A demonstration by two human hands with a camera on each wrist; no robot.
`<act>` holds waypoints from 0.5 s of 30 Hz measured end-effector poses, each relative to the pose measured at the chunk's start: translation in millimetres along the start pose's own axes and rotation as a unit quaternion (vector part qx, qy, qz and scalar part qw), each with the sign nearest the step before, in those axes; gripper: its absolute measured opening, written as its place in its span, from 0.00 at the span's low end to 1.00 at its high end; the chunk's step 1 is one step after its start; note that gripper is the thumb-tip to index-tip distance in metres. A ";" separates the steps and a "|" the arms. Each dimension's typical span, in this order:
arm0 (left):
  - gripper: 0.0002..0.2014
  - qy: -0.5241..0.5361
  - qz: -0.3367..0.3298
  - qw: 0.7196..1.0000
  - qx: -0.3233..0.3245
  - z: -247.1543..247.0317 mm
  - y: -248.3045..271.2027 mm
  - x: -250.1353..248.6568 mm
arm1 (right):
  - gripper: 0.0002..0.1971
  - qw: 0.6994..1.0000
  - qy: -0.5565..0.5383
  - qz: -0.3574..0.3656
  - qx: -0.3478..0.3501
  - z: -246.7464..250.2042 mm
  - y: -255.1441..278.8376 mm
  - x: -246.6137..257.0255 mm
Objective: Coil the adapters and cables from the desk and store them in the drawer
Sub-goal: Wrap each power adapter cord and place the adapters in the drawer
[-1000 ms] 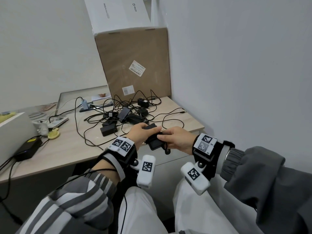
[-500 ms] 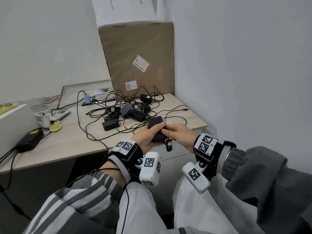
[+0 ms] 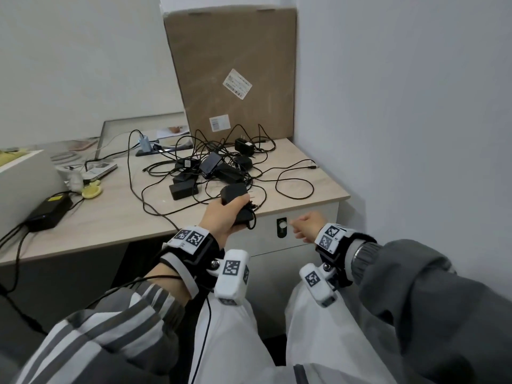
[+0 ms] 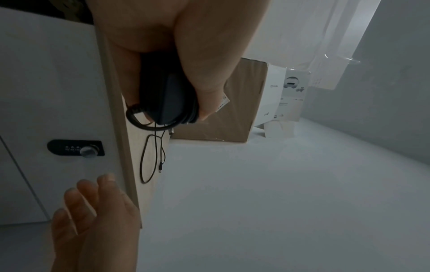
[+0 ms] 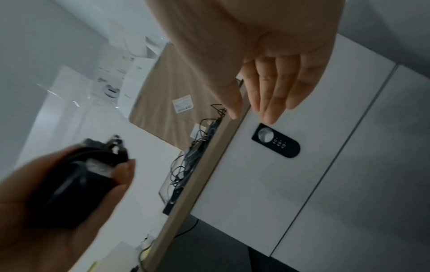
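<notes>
Corner of a pale room: light wood-grain desk [image 3: 116,217] set against white walls, a tall cardboard box [image 3: 235,70] leaning at the back, white packaging behind it in the wrist views. Tangle of black adapters and cables [image 3: 219,167] spread before the box; a larger black power brick [image 3: 50,214] near the left edge, beside a small yellow object [image 3: 92,191]. Below the desktop, a white drawer front [image 3: 257,239] with a black combination lock and silver knob [image 3: 281,227].

Left hand [image 3: 221,217] at the desk's front edge, fingers curled tight around a black adapter [image 3: 235,202] with its cable wound about the body and a short loop hanging free. Right hand [image 3: 307,224] just beside the lock, fingers extended and relaxed, holding nothing; contact with the drawer front not clear.
</notes>
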State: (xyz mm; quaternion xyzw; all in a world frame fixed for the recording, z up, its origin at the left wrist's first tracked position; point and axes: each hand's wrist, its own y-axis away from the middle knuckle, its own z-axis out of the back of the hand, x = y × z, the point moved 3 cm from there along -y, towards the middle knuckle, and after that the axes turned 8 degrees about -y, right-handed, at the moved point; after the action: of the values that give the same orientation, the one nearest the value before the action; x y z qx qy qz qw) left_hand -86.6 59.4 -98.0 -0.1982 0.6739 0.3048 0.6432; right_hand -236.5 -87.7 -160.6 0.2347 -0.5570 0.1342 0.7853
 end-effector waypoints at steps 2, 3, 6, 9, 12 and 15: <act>0.17 -0.009 -0.004 1.000 -0.005 4.0 0.2 2.7 | 0.15 0.998 0.067 -0.019 0.002 -12.0 -13.1 -2.0; 0.17 -0.013 -0.003 1.000 -0.009 6.9 0.2 4.3 | 0.16 0.995 0.095 -0.029 0.007 -19.0 -18.1 -2.6; 0.17 -0.021 -0.004 1.000 -0.016 16.2 -1.8 9.3 | 0.14 0.989 0.143 -0.027 0.016 -36.5 -34.0 -3.9; 0.18 -0.025 0.003 0.999 -0.021 25.4 -1.0 17.1 | 0.15 0.984 0.174 -0.041 -0.002 -44.7 -42.4 -7.5; 0.19 -0.024 0.012 1.000 -0.016 33.0 -2.1 26.6 | 0.17 0.977 0.208 -0.055 -0.016 -45.5 -49.4 -12.5; 0.19 -0.020 0.016 0.999 -0.019 39.0 -3.8 32.0 | 0.17 0.974 0.214 -0.064 -0.047 -42.8 -52.5 -16.8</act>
State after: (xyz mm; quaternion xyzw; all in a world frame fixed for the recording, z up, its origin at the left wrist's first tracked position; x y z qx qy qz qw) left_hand -58.0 86.6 -129.6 -0.1936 0.6579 0.3315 0.6479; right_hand -182.7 -109.5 -199.3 0.1991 -0.3653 0.1043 0.9034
